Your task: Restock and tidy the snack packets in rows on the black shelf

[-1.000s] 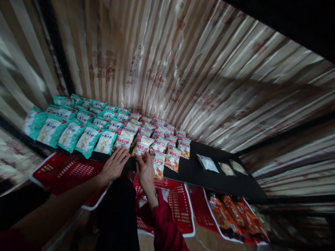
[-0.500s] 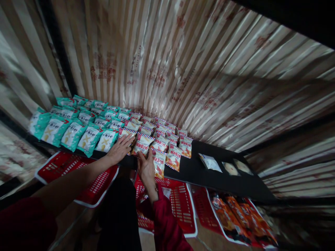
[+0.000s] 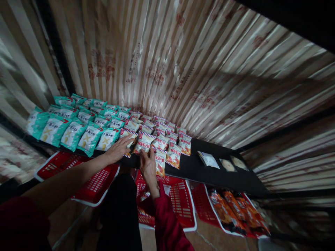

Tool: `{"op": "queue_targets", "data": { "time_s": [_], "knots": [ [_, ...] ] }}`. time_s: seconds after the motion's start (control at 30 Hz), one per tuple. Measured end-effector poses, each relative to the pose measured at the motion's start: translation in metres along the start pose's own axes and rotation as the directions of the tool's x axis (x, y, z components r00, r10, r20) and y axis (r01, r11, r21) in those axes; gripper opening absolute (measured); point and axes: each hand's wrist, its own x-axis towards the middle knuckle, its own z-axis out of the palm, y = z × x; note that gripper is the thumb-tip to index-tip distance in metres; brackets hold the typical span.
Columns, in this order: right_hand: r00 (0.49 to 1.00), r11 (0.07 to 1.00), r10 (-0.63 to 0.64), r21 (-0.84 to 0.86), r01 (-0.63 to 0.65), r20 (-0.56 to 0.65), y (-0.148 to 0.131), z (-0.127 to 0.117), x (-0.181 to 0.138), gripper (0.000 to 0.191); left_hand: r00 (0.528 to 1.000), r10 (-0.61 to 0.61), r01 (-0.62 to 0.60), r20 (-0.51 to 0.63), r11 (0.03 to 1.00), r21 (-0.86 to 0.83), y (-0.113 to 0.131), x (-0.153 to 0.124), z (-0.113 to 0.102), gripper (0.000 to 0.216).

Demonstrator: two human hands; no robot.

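Note:
My left hand (image 3: 117, 150) lies with its fingers stretched over a white and orange snack bag (image 3: 132, 135) in the front row. Beside it, my right hand (image 3: 148, 166) points upward, thumb and fingers apart, touching the lower edge of a neighbouring snack bag (image 3: 144, 141). Another bag of this kind (image 3: 160, 163) sticks out at the shelf's front edge, just right of my right hand. Several more stand in rows behind. To the left of my hands are rows of teal and white snack bags (image 3: 90, 137). Some fingertips are hard to make out.
The black shelf (image 3: 188, 170) carries a white packet (image 3: 208, 159) and two round, pale packaged items (image 3: 227, 165) at right. Below are red baskets (image 3: 180, 198), one holding orange packets (image 3: 237, 209). A striped sheet (image 3: 162, 69) hangs behind.
The view has shifted slightly. Both hands stay at the front row; the right hand and the bag at its fingertips have moved a little to the right.

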Motion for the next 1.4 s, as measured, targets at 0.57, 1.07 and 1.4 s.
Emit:
{"op": "queue_targets", "data": {
  "time_s": [0.57,1.07,1.4],
  "knots": [
    [0.994,0.993,-0.095,0.076,0.091,0.049,0.006,-0.001,-0.001,0.037,0.968,-0.174,0.192,-0.182,0.978,0.086,0.021,-0.004,0.015,0.027],
    [0.997,0.988,-0.068,0.136,0.071,-0.026,0.006,0.017,0.011,0.046,0.943,-0.304,0.299,-0.138,0.953,-0.051,0.072,-0.055,0.044,0.048],
    [0.99,0.982,-0.107,0.144,0.119,-0.088,0.021,-0.018,-0.004,0.041,0.821,-0.5,0.511,-0.276,0.859,-0.035,0.091,-0.061,0.024,0.04]
  ]
}}
